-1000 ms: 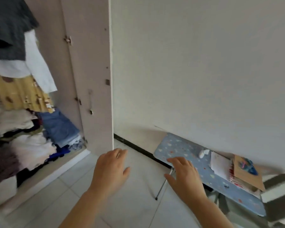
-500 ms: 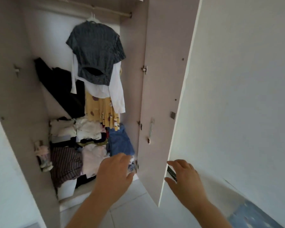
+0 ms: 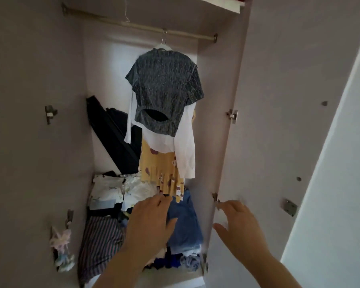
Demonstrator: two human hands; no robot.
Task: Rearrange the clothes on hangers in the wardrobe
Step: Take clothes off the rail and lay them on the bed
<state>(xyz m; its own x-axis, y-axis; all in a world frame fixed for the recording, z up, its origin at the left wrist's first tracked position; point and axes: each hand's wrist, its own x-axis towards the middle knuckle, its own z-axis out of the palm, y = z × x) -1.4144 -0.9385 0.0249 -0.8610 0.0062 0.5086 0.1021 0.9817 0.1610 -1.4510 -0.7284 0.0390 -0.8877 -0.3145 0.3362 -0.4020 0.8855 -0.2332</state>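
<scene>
A dark grey knit top (image 3: pixel 164 90) hangs on a white hanger from the wardrobe rail (image 3: pixel 141 28). Behind it hang a white long-sleeved shirt (image 3: pixel 183 150) and a yellow patterned dress (image 3: pixel 160 171). A bare wire hanger hook (image 3: pixel 126 16) sits further left on the rail. My left hand (image 3: pixel 148 227) is raised, fingers relaxed and empty, in front of the folded clothes below. My right hand (image 3: pixel 239 231) is also empty, fingers spread, in front of the wardrobe's right side panel. Neither hand touches the hanging clothes.
Folded clothes fill the wardrobe floor: blue jeans (image 3: pixel 185 223), a striped garment (image 3: pixel 100 242), white items (image 3: pixel 116 190). Dark trousers (image 3: pixel 114 138) lean at the back. The open door (image 3: pixel 279 121) stands at right, a shelf (image 3: pixel 218 3) above, a small plush charm (image 3: pixel 60 246) on the left wall.
The view swung from the floor and ironing board up and left into the wardrobe. Both hands stayed raised and empty and now sit before the wardrobe's lower part.
</scene>
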